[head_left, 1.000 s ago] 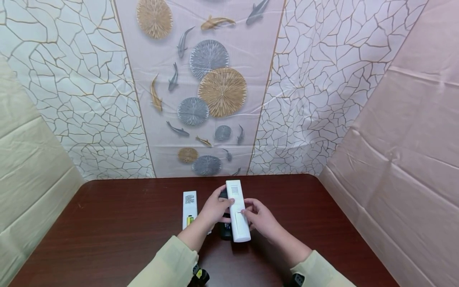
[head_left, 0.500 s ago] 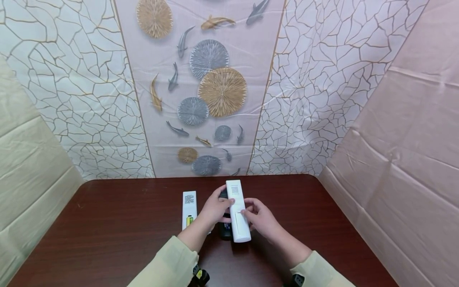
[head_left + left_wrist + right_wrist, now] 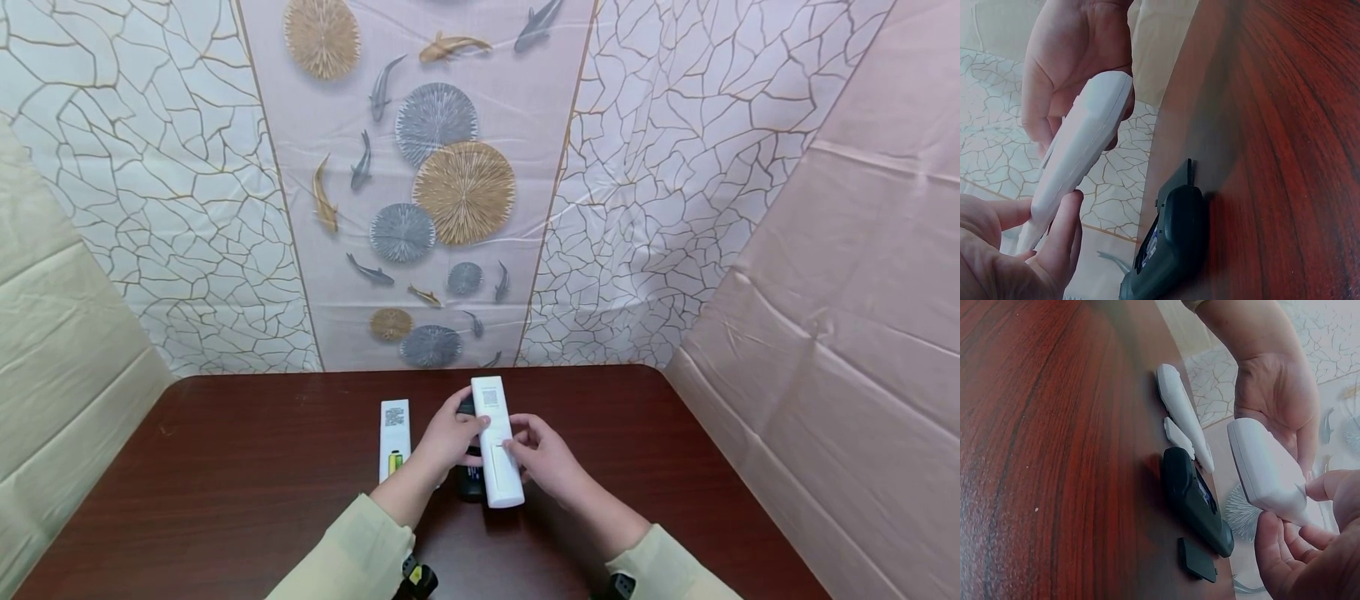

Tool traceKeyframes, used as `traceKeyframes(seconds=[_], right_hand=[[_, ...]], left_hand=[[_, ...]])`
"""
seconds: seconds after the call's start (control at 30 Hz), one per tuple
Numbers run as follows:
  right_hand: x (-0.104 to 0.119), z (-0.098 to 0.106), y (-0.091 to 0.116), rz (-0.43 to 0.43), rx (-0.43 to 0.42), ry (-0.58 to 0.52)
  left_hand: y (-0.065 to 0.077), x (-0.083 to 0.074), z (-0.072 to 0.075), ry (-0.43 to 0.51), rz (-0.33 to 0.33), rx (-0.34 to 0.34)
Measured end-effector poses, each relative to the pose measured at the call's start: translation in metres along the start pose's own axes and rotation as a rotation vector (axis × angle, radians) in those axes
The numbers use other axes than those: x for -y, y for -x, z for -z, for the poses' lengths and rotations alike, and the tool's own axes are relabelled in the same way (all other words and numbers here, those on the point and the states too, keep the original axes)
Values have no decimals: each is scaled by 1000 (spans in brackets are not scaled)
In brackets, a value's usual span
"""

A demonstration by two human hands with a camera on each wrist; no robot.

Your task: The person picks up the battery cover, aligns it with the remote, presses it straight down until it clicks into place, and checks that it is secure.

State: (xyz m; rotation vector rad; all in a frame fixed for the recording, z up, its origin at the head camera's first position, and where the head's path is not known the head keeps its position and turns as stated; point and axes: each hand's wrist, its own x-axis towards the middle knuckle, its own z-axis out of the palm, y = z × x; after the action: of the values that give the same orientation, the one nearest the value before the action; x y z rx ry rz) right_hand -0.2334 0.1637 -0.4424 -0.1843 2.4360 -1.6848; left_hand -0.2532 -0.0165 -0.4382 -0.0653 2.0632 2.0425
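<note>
A white remote control (image 3: 498, 454) is held up above the table, its back with the printed label turned upward. My left hand (image 3: 448, 435) grips it by the far half, thumb on the back and fingers beneath. At the near half, my right hand (image 3: 551, 458) pinches its side, with the thumb at the top edge of the battery cover (image 3: 501, 467). That cover's edge stands slightly raised in the left wrist view. Under the held remote lies a black remote control (image 3: 1191, 500) with its battery compartment uncovered.
To the left lies a second white remote control (image 3: 395, 425), a yellow-green battery (image 3: 395, 460) showing in it. A loose white cover (image 3: 1179, 437) and a loose black cover (image 3: 1197, 559) rest on the dark wooden table (image 3: 262, 467). Patterned cloth (image 3: 465, 192) hangs behind.
</note>
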Motion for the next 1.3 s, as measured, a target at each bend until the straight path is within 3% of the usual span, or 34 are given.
traceKeyframes(seconds=[0.93,1.3], right_hand=[[-4,6,1,1,-32,22],[-8,15,6,-12,-77,-6]], left_hand=[[3,0,-5,3,3,27],[-4,2,-15,33,-20,32]])
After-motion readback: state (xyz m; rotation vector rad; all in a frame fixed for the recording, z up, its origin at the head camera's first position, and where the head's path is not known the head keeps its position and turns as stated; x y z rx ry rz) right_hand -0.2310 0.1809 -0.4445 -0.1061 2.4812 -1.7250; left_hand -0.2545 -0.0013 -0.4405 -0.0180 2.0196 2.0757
